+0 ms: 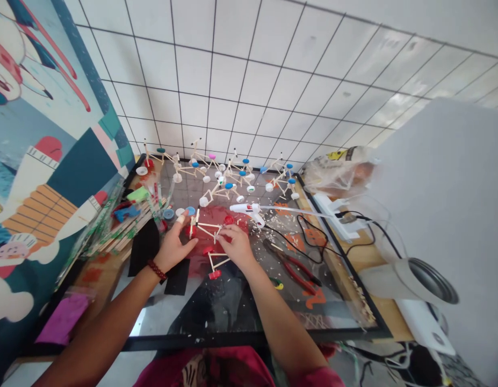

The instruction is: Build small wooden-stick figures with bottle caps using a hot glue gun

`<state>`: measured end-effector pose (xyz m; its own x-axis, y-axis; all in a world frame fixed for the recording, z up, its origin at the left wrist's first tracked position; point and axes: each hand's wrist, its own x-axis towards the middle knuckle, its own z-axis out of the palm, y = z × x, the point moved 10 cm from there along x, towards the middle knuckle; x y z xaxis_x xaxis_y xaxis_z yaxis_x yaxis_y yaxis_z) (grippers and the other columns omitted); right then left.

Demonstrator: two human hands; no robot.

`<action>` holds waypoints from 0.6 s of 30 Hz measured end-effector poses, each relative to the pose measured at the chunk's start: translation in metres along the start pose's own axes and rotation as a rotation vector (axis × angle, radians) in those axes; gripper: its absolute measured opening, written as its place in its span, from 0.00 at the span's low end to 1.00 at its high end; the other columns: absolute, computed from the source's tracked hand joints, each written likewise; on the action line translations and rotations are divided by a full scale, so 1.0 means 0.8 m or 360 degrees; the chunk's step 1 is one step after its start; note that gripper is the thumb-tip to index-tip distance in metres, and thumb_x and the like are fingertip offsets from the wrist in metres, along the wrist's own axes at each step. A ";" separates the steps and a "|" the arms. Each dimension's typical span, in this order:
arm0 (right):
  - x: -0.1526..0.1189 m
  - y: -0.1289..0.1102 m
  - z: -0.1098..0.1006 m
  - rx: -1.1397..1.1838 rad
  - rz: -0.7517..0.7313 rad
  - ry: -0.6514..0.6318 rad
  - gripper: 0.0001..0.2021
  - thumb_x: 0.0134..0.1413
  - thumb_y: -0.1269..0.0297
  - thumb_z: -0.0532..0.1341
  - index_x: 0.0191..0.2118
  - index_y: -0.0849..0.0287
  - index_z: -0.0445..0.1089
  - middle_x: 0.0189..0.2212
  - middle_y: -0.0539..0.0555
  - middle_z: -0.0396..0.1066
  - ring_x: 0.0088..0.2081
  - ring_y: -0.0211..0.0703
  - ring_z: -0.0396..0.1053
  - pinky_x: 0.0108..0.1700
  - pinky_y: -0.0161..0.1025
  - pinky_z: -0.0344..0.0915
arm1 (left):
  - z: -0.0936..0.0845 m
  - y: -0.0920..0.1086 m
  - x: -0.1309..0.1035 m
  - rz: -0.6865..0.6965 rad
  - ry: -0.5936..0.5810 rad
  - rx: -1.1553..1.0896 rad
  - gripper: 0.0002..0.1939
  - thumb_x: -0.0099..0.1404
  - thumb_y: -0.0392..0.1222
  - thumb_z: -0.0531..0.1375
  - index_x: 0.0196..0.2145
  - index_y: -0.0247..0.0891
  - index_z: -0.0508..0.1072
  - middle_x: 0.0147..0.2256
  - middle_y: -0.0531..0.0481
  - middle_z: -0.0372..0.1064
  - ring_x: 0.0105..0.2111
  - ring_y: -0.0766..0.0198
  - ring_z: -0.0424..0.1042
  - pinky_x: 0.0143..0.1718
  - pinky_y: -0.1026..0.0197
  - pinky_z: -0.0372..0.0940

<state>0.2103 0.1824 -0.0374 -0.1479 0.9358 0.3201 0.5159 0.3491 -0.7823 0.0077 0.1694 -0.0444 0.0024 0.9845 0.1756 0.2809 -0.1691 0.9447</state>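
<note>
A small bicycle-shaped model of wooden sticks (208,226) with a red wheel (191,231) lies in front of me over a red patch on the glass. My left hand (177,243) is beside its wheel end, thumb and forefinger spread apart; whether it touches the wheel I cannot tell. At the model's other end, the fingers of my right hand (235,245) are pinched on the sticks. Just nearer to me is a second stick piece (218,262) with red wheels, partly behind my right hand. A white glue gun (249,209) lies beyond that hand.
Several finished-looking stick bicycles (228,186) with coloured seats line the back. Red-handled pliers (297,269) and a black cable (313,244) lie right, among scattered wood bits. Loose sticks (120,231) and black sheets (146,247) are left. A white power strip (337,217) sits at the right edge.
</note>
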 end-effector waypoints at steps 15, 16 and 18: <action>0.000 0.000 -0.002 0.0105 -0.0025 -0.0006 0.06 0.54 0.64 0.63 0.31 0.54 0.78 0.35 0.54 0.76 0.40 0.45 0.74 0.47 0.42 0.69 | -0.005 -0.007 0.000 -0.0105 0.0053 -0.0212 0.43 0.54 0.38 0.68 0.65 0.39 0.59 0.57 0.39 0.70 0.58 0.50 0.69 0.63 0.48 0.59; 0.001 0.000 -0.004 0.0129 -0.0026 0.0012 0.06 0.54 0.63 0.63 0.31 0.54 0.78 0.36 0.55 0.76 0.41 0.45 0.74 0.47 0.42 0.69 | -0.005 -0.007 0.000 -0.0114 0.0055 -0.0221 0.44 0.53 0.38 0.68 0.65 0.39 0.60 0.57 0.38 0.70 0.58 0.49 0.69 0.63 0.47 0.59; 0.001 -0.001 -0.010 0.0162 -0.0024 0.0053 0.06 0.54 0.63 0.62 0.31 0.55 0.77 0.36 0.55 0.76 0.40 0.45 0.74 0.47 0.43 0.69 | -0.004 -0.006 -0.001 -0.0123 0.0048 -0.0212 0.45 0.51 0.38 0.69 0.65 0.38 0.60 0.56 0.38 0.71 0.57 0.48 0.70 0.62 0.46 0.60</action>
<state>0.2165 0.1827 -0.0321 -0.1259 0.9288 0.3484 0.4250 0.3679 -0.8271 0.0037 0.1692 -0.0480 -0.0439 0.9933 0.1072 0.1493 -0.0996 0.9838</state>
